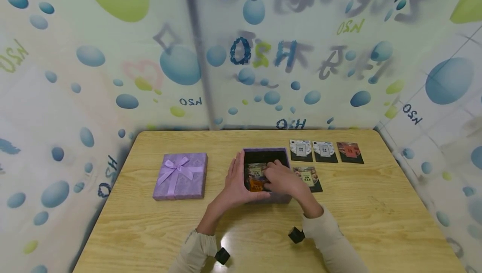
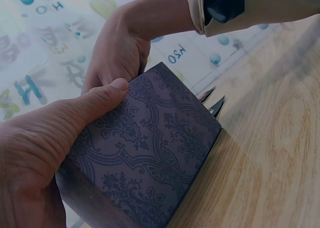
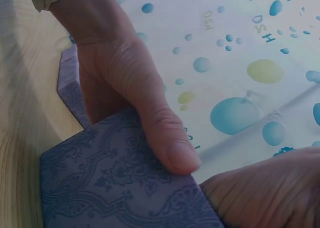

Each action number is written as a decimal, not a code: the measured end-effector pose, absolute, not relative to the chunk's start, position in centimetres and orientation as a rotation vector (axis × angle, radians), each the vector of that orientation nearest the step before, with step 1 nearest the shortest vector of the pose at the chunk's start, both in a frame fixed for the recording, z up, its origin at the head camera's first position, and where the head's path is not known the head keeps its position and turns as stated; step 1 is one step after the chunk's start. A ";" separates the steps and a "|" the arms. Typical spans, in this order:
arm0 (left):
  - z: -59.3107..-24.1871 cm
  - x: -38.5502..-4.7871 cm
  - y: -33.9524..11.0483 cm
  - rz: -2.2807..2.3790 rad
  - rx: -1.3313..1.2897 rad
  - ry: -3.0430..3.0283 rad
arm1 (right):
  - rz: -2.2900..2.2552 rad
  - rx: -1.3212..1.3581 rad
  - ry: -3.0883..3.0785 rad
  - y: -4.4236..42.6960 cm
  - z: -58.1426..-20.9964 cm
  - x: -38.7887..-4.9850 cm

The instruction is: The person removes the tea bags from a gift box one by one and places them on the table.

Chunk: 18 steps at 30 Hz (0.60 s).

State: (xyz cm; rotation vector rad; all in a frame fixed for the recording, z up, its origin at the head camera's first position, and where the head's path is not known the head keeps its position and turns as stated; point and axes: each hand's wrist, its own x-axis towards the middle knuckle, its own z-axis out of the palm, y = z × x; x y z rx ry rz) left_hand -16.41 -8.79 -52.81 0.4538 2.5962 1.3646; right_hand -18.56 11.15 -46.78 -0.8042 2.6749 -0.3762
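An open purple patterned gift box [image 1: 278,199] stands near the table's middle, its dark inside facing up. My left hand [image 1: 237,186] holds its near left corner, fingers along the left side and thumb across the front wall; the left wrist view shows that thumb on the box [image 2: 150,148] near its top edge. Inside lie flat square packets, one greenish [image 1: 257,170] and one orange [image 1: 256,186]. My right hand [image 1: 285,179] reaches over the right rim into the box, fingers bent beside the packets. Its fingertips are hidden in both wrist views, so any grip cannot be seen.
A lilac lid with a ribbon bow [image 1: 180,176] lies left of the box. To the right, two white-and-black packets [image 1: 301,150] and a red one [image 1: 350,151] form a row, with a picture packet [image 1: 310,177] nearer the box. A patterned curtain [image 1: 248,97] hangs behind the wooden table [image 1: 376,218].
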 end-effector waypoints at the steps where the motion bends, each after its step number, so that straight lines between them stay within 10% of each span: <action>1: -52.8 -16.4 -8.8 1.365 0.455 2.597 | -0.383 -0.822 2.673 11.3 -46.7 -18.6; 18: -52.8 -16.6 -8.8 1.365 0.441 2.585 | -0.541 -0.992 2.697 13.7 -45.3 -19.1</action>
